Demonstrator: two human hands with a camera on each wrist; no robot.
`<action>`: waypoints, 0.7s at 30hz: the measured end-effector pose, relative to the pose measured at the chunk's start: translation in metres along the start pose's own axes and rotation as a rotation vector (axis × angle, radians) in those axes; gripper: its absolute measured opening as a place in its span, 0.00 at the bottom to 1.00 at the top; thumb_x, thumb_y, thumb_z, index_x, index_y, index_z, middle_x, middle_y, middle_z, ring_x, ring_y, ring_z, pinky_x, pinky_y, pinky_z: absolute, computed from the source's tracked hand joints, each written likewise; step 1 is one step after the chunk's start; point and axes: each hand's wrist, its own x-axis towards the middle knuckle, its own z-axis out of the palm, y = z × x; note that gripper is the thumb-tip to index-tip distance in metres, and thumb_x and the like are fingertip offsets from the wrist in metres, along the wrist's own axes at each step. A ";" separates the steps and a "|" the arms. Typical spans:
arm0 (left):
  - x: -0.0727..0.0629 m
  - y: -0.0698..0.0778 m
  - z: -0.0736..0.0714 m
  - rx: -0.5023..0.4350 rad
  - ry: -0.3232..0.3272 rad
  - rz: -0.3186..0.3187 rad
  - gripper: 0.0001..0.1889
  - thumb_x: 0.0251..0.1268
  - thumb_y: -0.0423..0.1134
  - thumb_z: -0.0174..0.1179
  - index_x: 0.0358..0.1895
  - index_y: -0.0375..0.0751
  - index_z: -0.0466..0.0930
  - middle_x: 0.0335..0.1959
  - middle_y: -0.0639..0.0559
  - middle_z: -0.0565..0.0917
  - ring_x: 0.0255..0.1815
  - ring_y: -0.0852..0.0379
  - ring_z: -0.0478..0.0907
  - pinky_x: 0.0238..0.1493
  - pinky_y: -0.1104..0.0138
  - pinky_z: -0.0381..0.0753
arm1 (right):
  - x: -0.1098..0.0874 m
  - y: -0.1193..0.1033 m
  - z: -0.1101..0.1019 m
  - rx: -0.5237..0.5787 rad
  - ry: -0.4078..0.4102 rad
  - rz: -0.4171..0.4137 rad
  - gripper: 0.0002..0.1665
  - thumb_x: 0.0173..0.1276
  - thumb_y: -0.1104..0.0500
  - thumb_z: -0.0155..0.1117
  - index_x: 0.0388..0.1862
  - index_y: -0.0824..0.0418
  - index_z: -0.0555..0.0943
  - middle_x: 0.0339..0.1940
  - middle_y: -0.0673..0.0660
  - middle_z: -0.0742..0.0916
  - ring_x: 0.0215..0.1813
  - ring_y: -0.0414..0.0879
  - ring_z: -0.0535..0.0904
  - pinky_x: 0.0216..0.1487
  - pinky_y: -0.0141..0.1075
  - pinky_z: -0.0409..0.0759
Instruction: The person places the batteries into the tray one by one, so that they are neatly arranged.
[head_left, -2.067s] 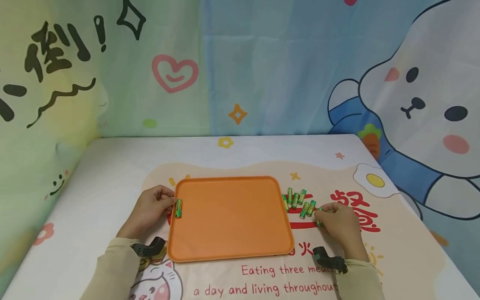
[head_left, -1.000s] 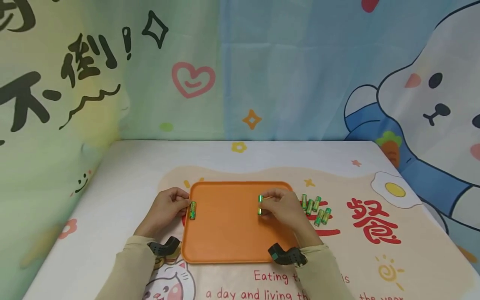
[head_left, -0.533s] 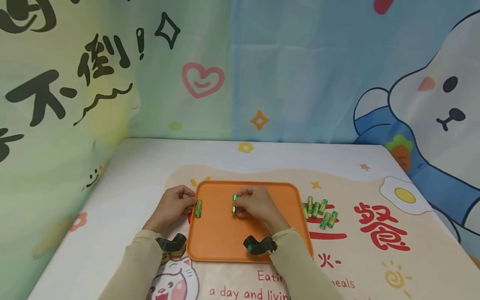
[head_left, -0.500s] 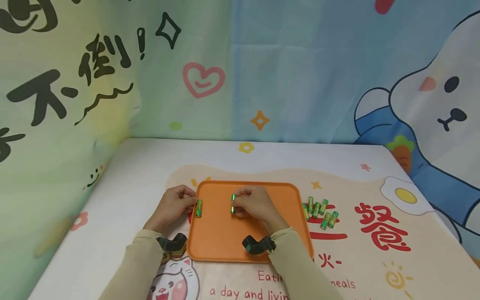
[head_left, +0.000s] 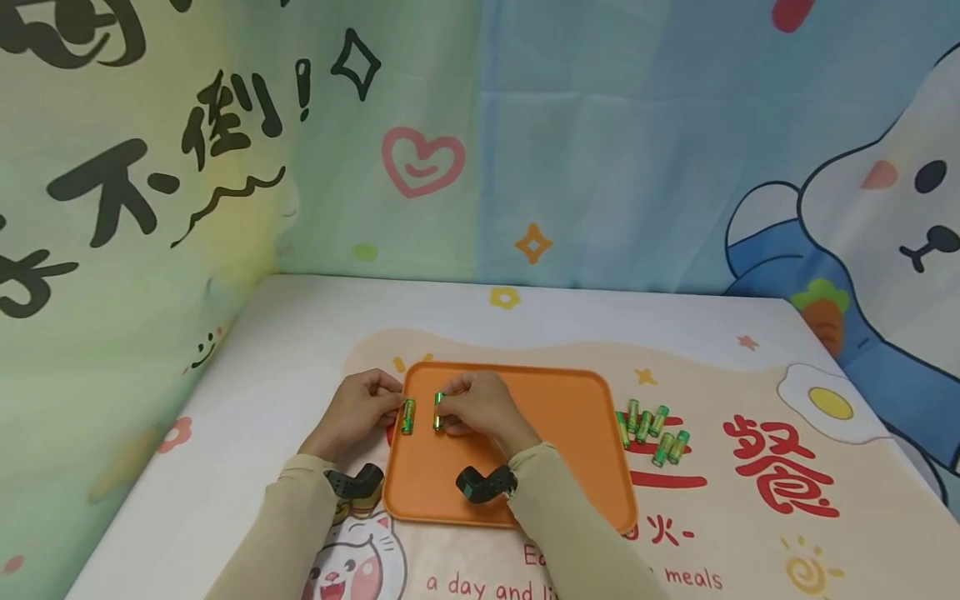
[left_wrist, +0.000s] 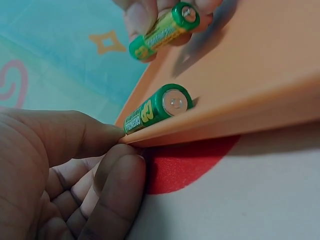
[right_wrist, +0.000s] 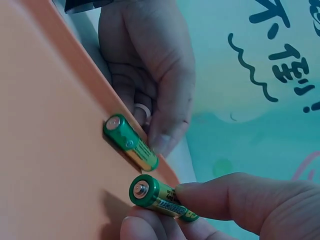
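Observation:
An orange tray (head_left: 558,450) lies on the table. My left hand (head_left: 356,414) pinches its left rim between thumb and fingers, the thumb on top in the left wrist view. Just inside that rim lies a green-and-gold battery (head_left: 408,417), close to the left thumb tip. My right hand (head_left: 483,410) pinches a second battery (right_wrist: 162,199) of the same kind between thumb and fingers, held above the tray floor and a little to the right of the lying one. In the left wrist view this held battery (left_wrist: 165,31) casts a shadow on the tray.
Several more batteries (head_left: 651,429) lie loosely grouped on the printed tablecloth (head_left: 720,550), just right of the tray. Behind the table hangs a cartoon-printed curtain (head_left: 600,167). Each wrist carries a small black camera (head_left: 486,485).
My right hand has picked up a battery from the group on the right and carried it left across the tray, near the lying one. My left hand keeps its grip; the head view has shifted.

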 end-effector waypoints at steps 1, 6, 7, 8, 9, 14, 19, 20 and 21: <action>0.000 0.000 0.000 -0.001 -0.001 0.000 0.07 0.71 0.30 0.60 0.47 0.30 0.81 0.31 0.47 0.81 0.30 0.58 0.80 0.33 0.70 0.82 | 0.000 -0.001 0.002 -0.005 -0.003 0.002 0.15 0.66 0.67 0.71 0.50 0.68 0.83 0.36 0.61 0.89 0.29 0.46 0.88 0.35 0.37 0.89; 0.001 0.000 0.000 -0.006 -0.004 0.004 0.07 0.71 0.29 0.60 0.46 0.30 0.81 0.32 0.47 0.82 0.30 0.58 0.81 0.34 0.70 0.83 | 0.003 -0.005 0.010 -0.035 -0.011 0.002 0.13 0.66 0.67 0.71 0.48 0.68 0.83 0.34 0.61 0.89 0.30 0.47 0.88 0.35 0.37 0.88; 0.001 0.000 0.000 -0.006 -0.007 0.004 0.07 0.71 0.30 0.60 0.46 0.30 0.81 0.32 0.47 0.82 0.30 0.58 0.80 0.34 0.70 0.83 | 0.003 -0.006 0.011 -0.042 -0.009 0.001 0.12 0.65 0.67 0.71 0.47 0.67 0.84 0.34 0.61 0.89 0.30 0.47 0.88 0.35 0.37 0.88; 0.002 0.000 0.000 -0.009 -0.009 0.005 0.07 0.71 0.29 0.60 0.46 0.30 0.81 0.32 0.47 0.82 0.30 0.58 0.81 0.34 0.70 0.83 | 0.003 -0.006 0.012 -0.050 -0.005 -0.002 0.11 0.65 0.67 0.71 0.46 0.67 0.84 0.34 0.61 0.89 0.30 0.47 0.88 0.35 0.37 0.88; 0.002 0.000 0.000 -0.009 -0.014 0.012 0.08 0.70 0.29 0.60 0.47 0.29 0.81 0.33 0.47 0.83 0.30 0.58 0.81 0.34 0.70 0.84 | 0.003 -0.007 0.014 -0.058 0.000 -0.006 0.11 0.65 0.67 0.71 0.46 0.67 0.84 0.34 0.60 0.89 0.30 0.47 0.88 0.34 0.37 0.88; 0.001 -0.001 -0.001 -0.011 -0.019 0.036 0.09 0.69 0.29 0.60 0.48 0.28 0.81 0.36 0.45 0.85 0.31 0.59 0.81 0.34 0.71 0.83 | 0.004 -0.010 0.021 -0.101 0.019 -0.006 0.07 0.64 0.67 0.71 0.42 0.66 0.86 0.32 0.59 0.89 0.30 0.48 0.88 0.33 0.36 0.88; -0.001 0.001 -0.001 -0.005 -0.018 0.051 0.09 0.70 0.29 0.61 0.49 0.27 0.81 0.36 0.45 0.84 0.30 0.59 0.81 0.33 0.70 0.84 | 0.004 -0.013 0.026 -0.132 0.040 0.005 0.04 0.64 0.67 0.71 0.37 0.64 0.87 0.31 0.58 0.89 0.29 0.48 0.88 0.31 0.35 0.87; -0.001 0.001 -0.001 -0.005 -0.016 0.052 0.09 0.70 0.29 0.61 0.49 0.27 0.81 0.36 0.45 0.84 0.30 0.59 0.81 0.33 0.70 0.84 | 0.004 -0.013 0.027 -0.138 0.044 0.003 0.03 0.63 0.67 0.71 0.36 0.64 0.87 0.31 0.57 0.89 0.29 0.48 0.88 0.31 0.35 0.87; -0.002 0.001 -0.001 -0.004 -0.015 0.052 0.09 0.70 0.29 0.61 0.49 0.27 0.81 0.35 0.45 0.84 0.30 0.59 0.81 0.33 0.70 0.84 | 0.004 -0.013 0.028 -0.144 0.049 0.002 0.03 0.63 0.67 0.72 0.36 0.64 0.87 0.31 0.57 0.89 0.28 0.47 0.88 0.31 0.35 0.87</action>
